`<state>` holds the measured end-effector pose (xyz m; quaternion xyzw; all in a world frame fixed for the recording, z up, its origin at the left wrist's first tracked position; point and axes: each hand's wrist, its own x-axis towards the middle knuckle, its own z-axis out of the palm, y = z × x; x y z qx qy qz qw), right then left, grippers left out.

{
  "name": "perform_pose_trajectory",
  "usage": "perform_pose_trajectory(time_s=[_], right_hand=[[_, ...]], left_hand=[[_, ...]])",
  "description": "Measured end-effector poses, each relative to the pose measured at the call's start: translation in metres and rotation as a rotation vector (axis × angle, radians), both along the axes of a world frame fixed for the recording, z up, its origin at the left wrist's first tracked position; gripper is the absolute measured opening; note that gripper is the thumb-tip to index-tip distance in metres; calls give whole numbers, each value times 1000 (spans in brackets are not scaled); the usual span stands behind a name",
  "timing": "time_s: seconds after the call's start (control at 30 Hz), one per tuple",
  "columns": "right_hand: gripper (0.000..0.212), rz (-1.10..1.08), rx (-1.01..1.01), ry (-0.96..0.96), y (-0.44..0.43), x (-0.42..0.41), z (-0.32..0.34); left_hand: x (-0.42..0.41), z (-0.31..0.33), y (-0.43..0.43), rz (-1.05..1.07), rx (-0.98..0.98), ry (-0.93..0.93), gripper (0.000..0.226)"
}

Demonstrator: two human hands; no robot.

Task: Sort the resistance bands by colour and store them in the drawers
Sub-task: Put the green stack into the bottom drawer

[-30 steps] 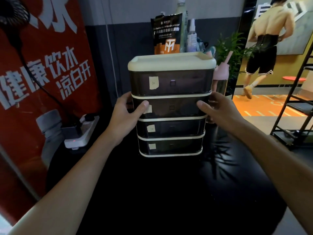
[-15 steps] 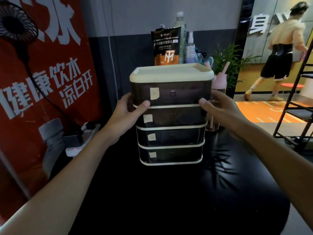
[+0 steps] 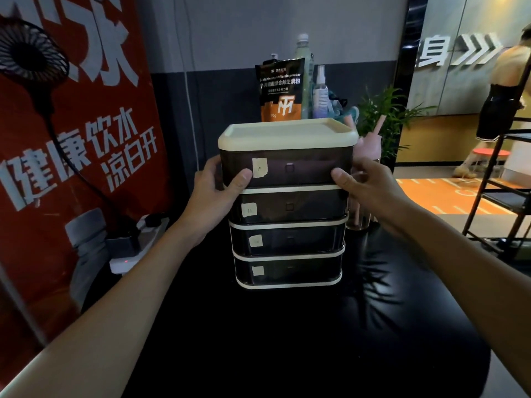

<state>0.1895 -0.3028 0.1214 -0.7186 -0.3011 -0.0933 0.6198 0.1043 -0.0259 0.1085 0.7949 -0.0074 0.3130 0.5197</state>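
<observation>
Drawer unit [image 3: 287, 242] of four stacked drawers, dark see-through plastic with cream trim and a cream lid, standing upright on a glossy black bench [image 3: 287, 340]. Each drawer front carries a small paper label [image 3: 260, 168] near its left edge; the writing is too small to read. The drawers look pushed in.

The left hand [image 3: 218, 191] grips the unit's left side level with the top drawer [image 3: 298, 168], thumb pressed on the drawer front just beside the label, fingers curled round the side and out of sight. The right hand [image 3: 365, 188] mirrors it on the right side, thumb on the front corner.

Behind the unit stand a black and orange powder pouch [image 3: 281, 90], a clear spray bottle [image 3: 320, 93], a pink lidded cup [image 3: 366, 145] and a green plant [image 3: 385, 116]. To the left, a white power strip [image 3: 135, 248] lies near a red banner [image 3: 71, 139] with white characters, and a small black fan [image 3: 28, 53] sits in front of it.
</observation>
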Motion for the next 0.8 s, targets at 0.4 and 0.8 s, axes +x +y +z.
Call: perform_pose_trajectory(time_s=[0.4,0.8], right_hand=[[29,73,-127,37,25,-3,3],[73,120,-133,75,98,1,12]], left_hand=[[-29,-1,20,158,80,16,81],[-48,14,71,199,32,121,69]])
